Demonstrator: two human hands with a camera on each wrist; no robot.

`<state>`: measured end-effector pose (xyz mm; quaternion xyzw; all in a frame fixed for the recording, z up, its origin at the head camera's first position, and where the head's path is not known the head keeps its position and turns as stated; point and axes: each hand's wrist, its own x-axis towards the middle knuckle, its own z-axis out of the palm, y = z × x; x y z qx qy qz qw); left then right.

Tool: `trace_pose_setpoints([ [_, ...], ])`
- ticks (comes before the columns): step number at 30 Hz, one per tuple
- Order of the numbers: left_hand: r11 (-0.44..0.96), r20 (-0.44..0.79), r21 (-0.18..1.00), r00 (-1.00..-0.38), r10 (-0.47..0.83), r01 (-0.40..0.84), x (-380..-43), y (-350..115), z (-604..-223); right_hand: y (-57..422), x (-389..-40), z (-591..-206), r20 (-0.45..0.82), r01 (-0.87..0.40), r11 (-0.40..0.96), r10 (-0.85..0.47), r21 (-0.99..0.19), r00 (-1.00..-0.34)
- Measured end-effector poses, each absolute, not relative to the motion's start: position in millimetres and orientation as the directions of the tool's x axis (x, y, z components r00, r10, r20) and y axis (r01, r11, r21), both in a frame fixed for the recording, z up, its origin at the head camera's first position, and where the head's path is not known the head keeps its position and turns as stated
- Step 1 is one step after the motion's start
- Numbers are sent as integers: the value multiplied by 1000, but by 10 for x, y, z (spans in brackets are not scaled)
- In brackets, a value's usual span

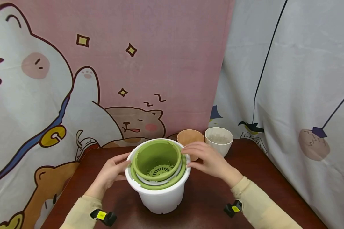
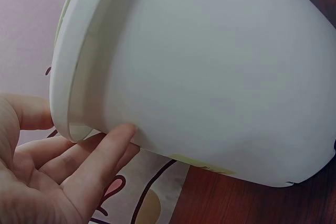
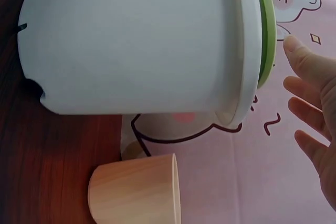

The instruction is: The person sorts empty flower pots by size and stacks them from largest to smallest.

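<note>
So the left hand [image 1: 111,170] has the rim of the big white pot [image 1: 160,200] pinched, with fingertips tucked under the lip against its side. That pot stands upright on the surface [image 1: 206,203], between the hands. Nested inside it are a larger green pot [image 1: 160,187], a pale one showing as a thin edge, and a smaller green pot [image 1: 157,156] on top. The right hand [image 1: 207,156] is loosely spread at the far rim, gripping nothing. Just past its fingers sits a peach pot [image 1: 190,136], then a white fluted pot [image 1: 219,140].

My take: anchor the outer rim with the left, pinch just one inner rim with the right, and lift straight up. Tilting could jam the nest, imo.
</note>
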<state>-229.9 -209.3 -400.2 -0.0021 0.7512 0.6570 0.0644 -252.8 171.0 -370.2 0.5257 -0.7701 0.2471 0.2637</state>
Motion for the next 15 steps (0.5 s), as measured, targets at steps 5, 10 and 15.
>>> trace_pose_setpoints([
  [5, 138, -100, 986, -991, 84, -88, -2299, -2095, -4002, 1788, -2522, -3736, 661, -918, 376, -658, -126, -361],
  [10, 134, -106, 986, -991, 78, -95, -2305, -2097, -4011, 1868, -2515, -3781, 658, -887, 441, -628, -138, -415],
  [15, 142, -100, 986, -992, 82, -88, -2307, -2100, -4006, 1955, -2519, -3814, 652, -848, 506, -591, -159, -475],
])
